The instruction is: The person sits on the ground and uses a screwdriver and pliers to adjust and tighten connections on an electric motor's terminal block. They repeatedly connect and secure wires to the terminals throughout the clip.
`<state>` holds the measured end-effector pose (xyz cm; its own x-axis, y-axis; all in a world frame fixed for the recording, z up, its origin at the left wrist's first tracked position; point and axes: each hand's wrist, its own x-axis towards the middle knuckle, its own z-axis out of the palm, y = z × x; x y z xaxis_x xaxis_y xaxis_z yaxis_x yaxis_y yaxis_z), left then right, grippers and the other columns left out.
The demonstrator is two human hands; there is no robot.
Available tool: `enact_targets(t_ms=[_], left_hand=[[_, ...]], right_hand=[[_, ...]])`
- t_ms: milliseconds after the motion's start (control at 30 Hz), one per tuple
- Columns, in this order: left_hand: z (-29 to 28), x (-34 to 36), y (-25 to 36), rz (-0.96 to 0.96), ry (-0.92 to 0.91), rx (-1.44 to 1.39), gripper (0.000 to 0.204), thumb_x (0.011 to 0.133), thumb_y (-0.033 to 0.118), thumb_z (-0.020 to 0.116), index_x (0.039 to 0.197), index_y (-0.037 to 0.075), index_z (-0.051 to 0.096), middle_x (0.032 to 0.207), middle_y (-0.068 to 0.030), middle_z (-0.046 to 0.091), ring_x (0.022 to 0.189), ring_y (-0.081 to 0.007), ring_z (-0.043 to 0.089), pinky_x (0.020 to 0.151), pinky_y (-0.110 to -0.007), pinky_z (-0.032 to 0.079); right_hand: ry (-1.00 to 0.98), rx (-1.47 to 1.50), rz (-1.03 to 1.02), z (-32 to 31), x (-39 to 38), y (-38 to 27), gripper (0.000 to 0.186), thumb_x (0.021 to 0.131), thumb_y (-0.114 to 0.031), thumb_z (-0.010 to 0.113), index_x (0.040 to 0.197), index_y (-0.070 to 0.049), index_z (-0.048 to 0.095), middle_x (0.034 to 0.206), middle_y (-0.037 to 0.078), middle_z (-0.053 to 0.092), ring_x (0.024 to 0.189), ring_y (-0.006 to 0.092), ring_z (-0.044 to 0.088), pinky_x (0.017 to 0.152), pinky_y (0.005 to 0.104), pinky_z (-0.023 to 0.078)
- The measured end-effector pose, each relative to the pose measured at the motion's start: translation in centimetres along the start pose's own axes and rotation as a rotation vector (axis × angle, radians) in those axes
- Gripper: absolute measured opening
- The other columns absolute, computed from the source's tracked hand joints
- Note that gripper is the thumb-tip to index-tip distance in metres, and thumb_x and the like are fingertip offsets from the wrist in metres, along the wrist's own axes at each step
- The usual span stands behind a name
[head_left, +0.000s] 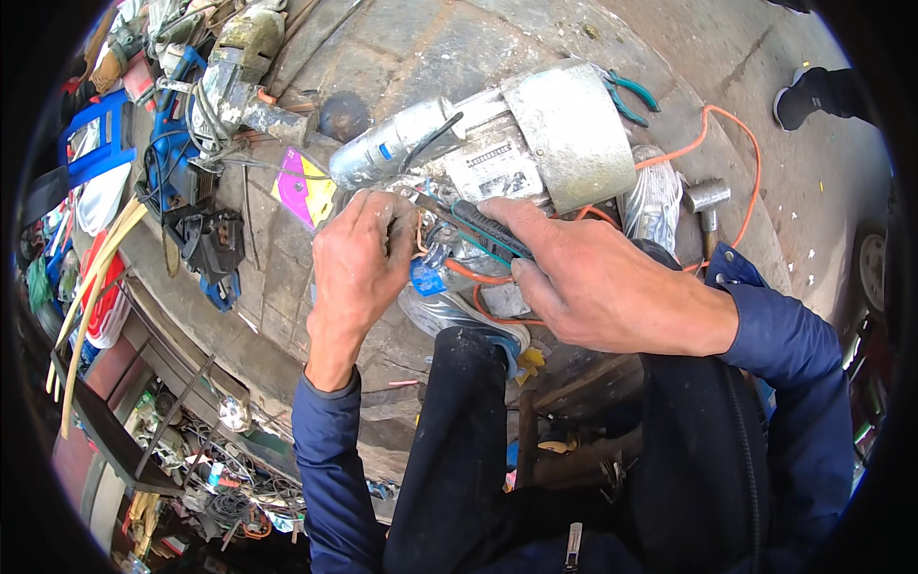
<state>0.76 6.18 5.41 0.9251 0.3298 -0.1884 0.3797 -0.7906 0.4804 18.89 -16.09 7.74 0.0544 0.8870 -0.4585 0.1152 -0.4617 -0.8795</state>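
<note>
Silver-cased electric motor (pixel 569 134) lies on the stone paving (pixel 411 48) between the person's feet, wiring side toward the person. Right hand (pixel 617 287) is closed around a black-and-teal-handled tool (pixel 490 228), tip pointing at the left hand (pixel 356 258). Left hand is curled, fingertips at the exposed wires (pixel 419 234); can't tell if it's gripping one. Teal-handled pliers (pixel 631 99) just beyond motor, hammer (pixel 708 199) right of the right shoe (pixel 652 203).

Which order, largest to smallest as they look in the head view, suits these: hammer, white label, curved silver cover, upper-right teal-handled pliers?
1. Curved silver cover
2. White label
Hammer and teal-handled pliers: too alike to rank
</note>
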Motion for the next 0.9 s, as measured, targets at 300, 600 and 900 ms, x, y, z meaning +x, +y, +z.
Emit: enact_targets(t_ms=[300,600,900], left_hand=[[0.3,0.3,0.0,0.058,0.049,-0.045,0.015,0.089,-0.002,0.080,0.098,0.003,0.069,0.090,-0.0164,0.069,0.077,-0.0410,0.070,0.067,-0.046,0.055],[-0.2,0.2,-0.1,0.038,-0.026,0.024,0.013,0.093,0.000,0.080,0.102,0.002,0.070,0.096,-0.0168,0.074,0.084,-0.0408,0.073,0.073,-0.044,0.059],[0.2,0.5,0.2,0.080,0.009,-0.006,0.016,0.090,-0.001,0.079,0.099,0.004,0.067,0.092,-0.0166,0.069,0.080,-0.0431,0.070,0.067,-0.049,0.055]], right_hand=[[0.021,-0.005,-0.073,1.5,0.1,0.6,0.059,0.100,-0.001,0.060,0.155,0.007,0.040,0.084,0.031,0.067,0.076,0.0514,0.069,0.064,0.0572,0.052],[0.006,-0.071,-0.148,1.0,1.1,-1.0,0.047,0.093,0.002,0.064,0.132,0.016,0.042,0.064,0.028,0.063,0.063,0.0531,0.067,0.056,0.0587,0.052],[0.041,-0.075,-0.170,1.6,1.2,-1.7,0.035,0.084,0.004,0.068,0.109,0.017,0.047,0.061,0.032,0.063,0.061,0.0542,0.070,0.054,0.0582,0.057]])
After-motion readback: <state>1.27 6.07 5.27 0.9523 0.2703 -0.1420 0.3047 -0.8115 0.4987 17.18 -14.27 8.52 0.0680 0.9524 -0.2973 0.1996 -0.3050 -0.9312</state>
